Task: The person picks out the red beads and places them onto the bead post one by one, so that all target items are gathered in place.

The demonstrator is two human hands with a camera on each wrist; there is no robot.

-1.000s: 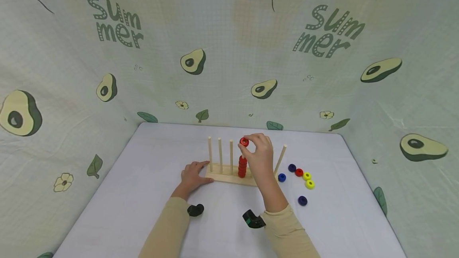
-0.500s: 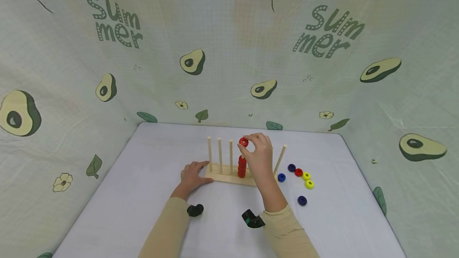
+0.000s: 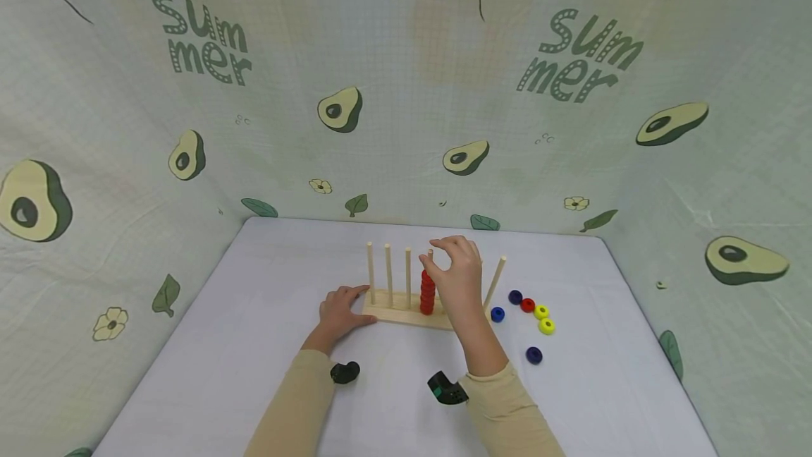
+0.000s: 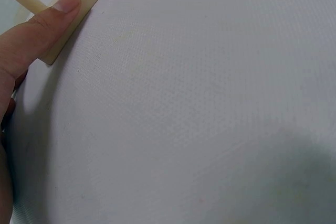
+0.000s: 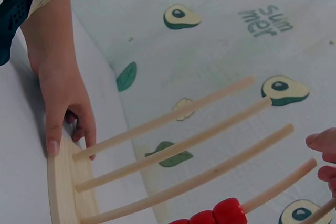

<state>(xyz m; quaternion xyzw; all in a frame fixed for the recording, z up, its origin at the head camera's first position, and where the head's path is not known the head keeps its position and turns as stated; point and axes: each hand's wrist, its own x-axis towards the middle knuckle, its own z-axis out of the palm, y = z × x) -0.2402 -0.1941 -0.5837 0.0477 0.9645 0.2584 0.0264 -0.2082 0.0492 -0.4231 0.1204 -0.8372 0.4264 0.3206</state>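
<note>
A wooden peg rack [image 3: 396, 314] with a long flat base stands on the white table. My left hand [image 3: 338, 314] holds its left end, thumb along the near side and fingers behind, as the right wrist view also shows. Several red beads [image 3: 428, 293] are stacked on one peg, the bare peg tip showing above them. My right hand [image 3: 462, 281] is at the top of that peg, thumb and index finger apart with nothing between them. In the right wrist view its fingertips [image 5: 326, 142] appear at the right edge, past the peg ends. It hides part of the base's right side.
Right of the rack lie loose beads: a blue one [image 3: 497, 314], a dark blue one [image 3: 515, 297], a red one [image 3: 528, 305], two yellow ones, and another dark blue one [image 3: 534, 355] nearer the front. The rack's rightmost peg [image 3: 497, 281] leans outward. Patterned cloth walls surround the table.
The red bead pinched by my right hand has dropped down the peg onto the red stack, which is now taller. Both hands have stayed nearly in place.
</note>
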